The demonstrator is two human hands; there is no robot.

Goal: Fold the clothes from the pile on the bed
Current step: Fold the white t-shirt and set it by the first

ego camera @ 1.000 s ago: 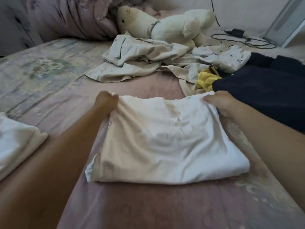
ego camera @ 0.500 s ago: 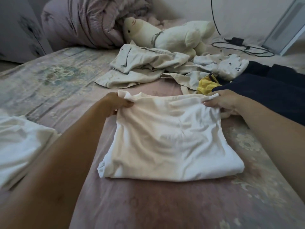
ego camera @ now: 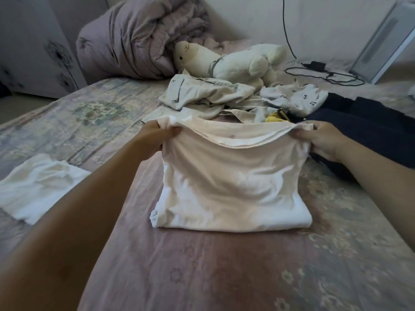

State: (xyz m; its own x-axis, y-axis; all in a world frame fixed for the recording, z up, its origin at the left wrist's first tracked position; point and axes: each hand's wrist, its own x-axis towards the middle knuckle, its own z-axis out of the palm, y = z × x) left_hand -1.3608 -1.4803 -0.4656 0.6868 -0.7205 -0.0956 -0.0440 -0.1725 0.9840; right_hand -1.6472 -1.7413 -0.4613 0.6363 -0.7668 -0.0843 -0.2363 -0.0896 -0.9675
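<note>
White garment (ego camera: 229,187) gripped by both hands

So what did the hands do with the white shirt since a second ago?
Both hands kept their grip on the white shirt. The left hand and right hand lifted its far edge off the bed, so it now hangs slack between them, coming toward the person. The near fold stayed flat. The clothes pile and the folded white garment didn't move.

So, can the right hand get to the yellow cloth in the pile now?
Probably not yet. The right hand grips a corner of the white shirt. The yellow cloth lies close beyond it, half buried under other clothes, so the hand must let go first.
</note>
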